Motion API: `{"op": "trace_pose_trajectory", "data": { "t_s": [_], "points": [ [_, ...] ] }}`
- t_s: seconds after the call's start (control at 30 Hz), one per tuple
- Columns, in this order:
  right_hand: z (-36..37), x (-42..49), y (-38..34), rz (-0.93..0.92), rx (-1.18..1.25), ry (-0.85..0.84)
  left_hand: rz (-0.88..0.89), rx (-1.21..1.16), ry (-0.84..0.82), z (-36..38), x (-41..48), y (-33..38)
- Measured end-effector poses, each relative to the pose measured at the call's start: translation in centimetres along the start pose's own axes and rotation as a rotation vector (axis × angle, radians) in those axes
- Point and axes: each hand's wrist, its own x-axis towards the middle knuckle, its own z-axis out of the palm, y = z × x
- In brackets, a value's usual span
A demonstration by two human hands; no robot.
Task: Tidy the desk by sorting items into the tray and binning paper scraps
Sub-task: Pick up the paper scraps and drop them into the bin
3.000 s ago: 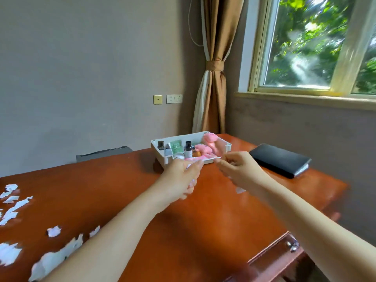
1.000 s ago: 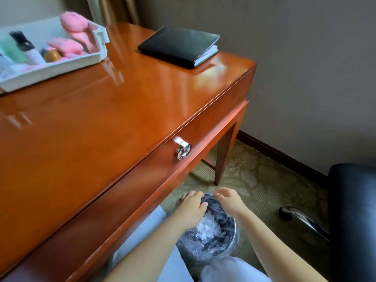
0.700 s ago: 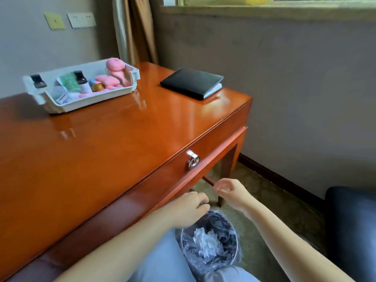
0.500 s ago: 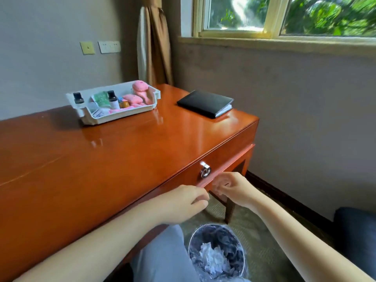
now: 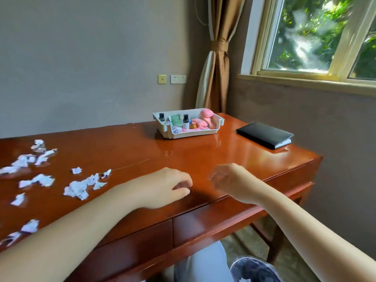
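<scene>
A: Glossy red-brown wood, the bench (image 5: pixel 203 157); torn white paper scraps (image 5: pixel 76 187) lie ragged at its left.
B: And the tray (image 5: pixel 193 135)?
A: White plastic, far centre. The left hand (image 5: pixel 162 186) and right hand (image 5: pixel 230 180) have risen from the bin (image 5: pixel 254 269), fingers (image 5: pixel 183 185) loosely curled, empty.

The desk (image 5: pixel 126 147) gleamed a glossy reddish-brown. On the left, the paper scraps (image 5: pixel 76 189) showed white. At the far side the tray (image 5: pixel 191 136) was white, with pink soft things (image 5: pixel 206 115), a green packet (image 5: pixel 174 119) and a black-capped bottle (image 5: pixel 185 121) inside. To the right lay a black notebook (image 5: pixel 264 134). The curtain (image 5: pixel 218 64) was bronze-brown and the wall (image 5: pixel 91 58) grey-beige.
</scene>
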Motion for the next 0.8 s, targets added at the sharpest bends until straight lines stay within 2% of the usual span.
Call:
{"op": "trace_pose_trajectory", "data": {
  "t_s": [0.3,0.57,0.8],
  "points": [
    [6.1,5.6,-9.1,-0.247,0.002,-0.201,-0.375,0.094,0.078,-0.9,-9.0,-8.3],
    [12.5,8.9,-15.6,-0.382,-0.122,-0.335,-0.696,0.135,0.104,1.6,-17.3,-14.2],
    [17.7,10.5,-18.1,-0.276,-0.237,-0.194,-0.788,0.017,0.239,4.7,-19.2,-16.4]
  ]
}}
